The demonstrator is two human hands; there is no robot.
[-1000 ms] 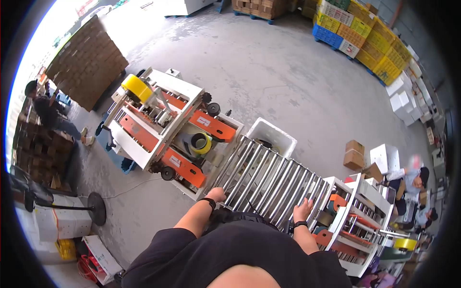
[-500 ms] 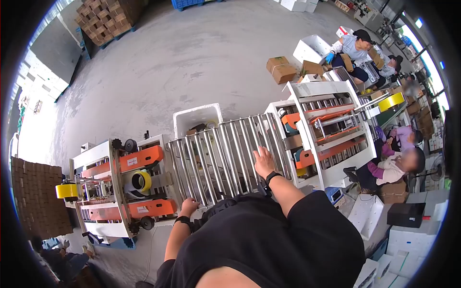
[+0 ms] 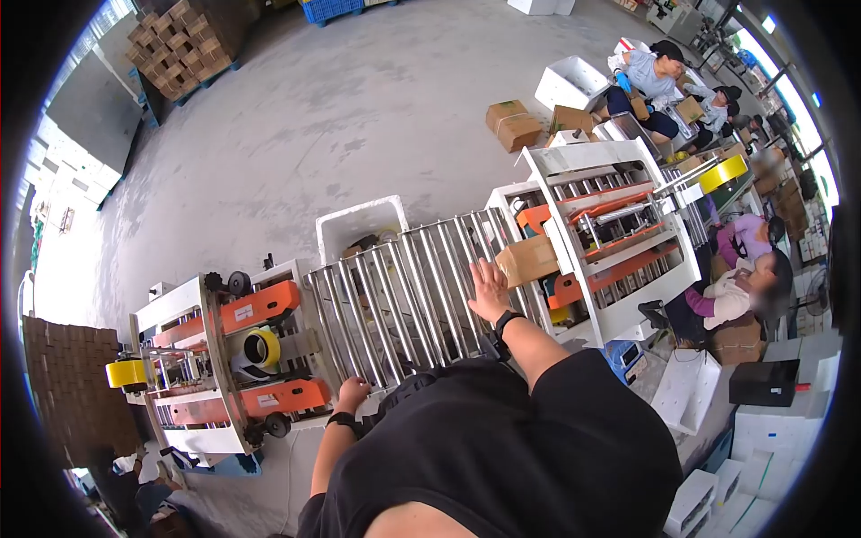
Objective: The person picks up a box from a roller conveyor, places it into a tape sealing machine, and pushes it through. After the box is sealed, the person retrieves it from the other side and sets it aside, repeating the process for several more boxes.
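Observation:
A small cardboard box (image 3: 529,261) is coming out of the right-hand taping machine (image 3: 610,224) onto the roller conveyor (image 3: 421,300). My right hand (image 3: 490,290) is over the rollers with fingers spread, the fingertips right at the box's near end. Low by the conveyor's near edge, my left hand (image 3: 352,393) rests with its fingers loosely bent and nothing visible in them. Left of the rollers stands a second taping machine (image 3: 229,359) with orange side belts and a yellow tape roll (image 3: 261,347).
Behind the rollers is a white foam bin (image 3: 360,215) with odds and ends inside. Co-workers sit at the right, one person (image 3: 650,85) wearing blue gloves. A cardboard box (image 3: 513,125) lies on the floor. Stacked flat cardboard (image 3: 72,386) stands at the left.
The cardboard box has moved left out of the right-hand machine toward my right hand. My right hand has its fingers spread wider; my left hand stays by the conveyor edge.

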